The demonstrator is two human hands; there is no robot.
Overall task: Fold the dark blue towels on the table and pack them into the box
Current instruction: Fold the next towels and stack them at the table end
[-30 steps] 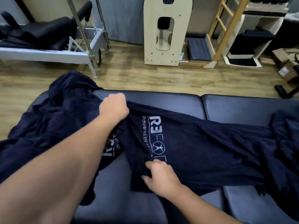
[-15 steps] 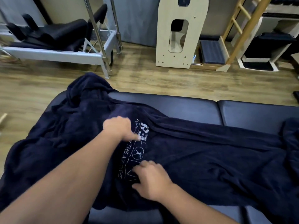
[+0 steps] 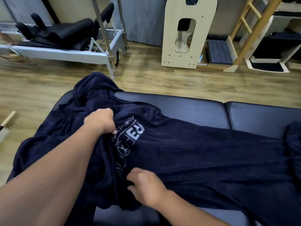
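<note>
A: As the towel [image 3: 203, 160] lies spread over the padded worktop [image 3: 187, 110], where is the right hand [image 3: 146, 185]?

B: It is nearest, low in the view, with fingers curled into the cloth under the printed logo [image 3: 128, 139]. I think this grip pinches a fold, but the fingertips are hidden. Further away, the left hand [image 3: 99, 121] bunches the towel beside the logo, its grip pressed together on the fabric.

A: How will the towel handle?

B: It looks thick, soft and limp, perhaps a little heavy. It will sag, not slide. I would take it at the edge or corners, not in the middle.

A: And beyond?

B: More dark cloth [image 3: 91, 88] is heaped at the far left end. I see no box.
</note>
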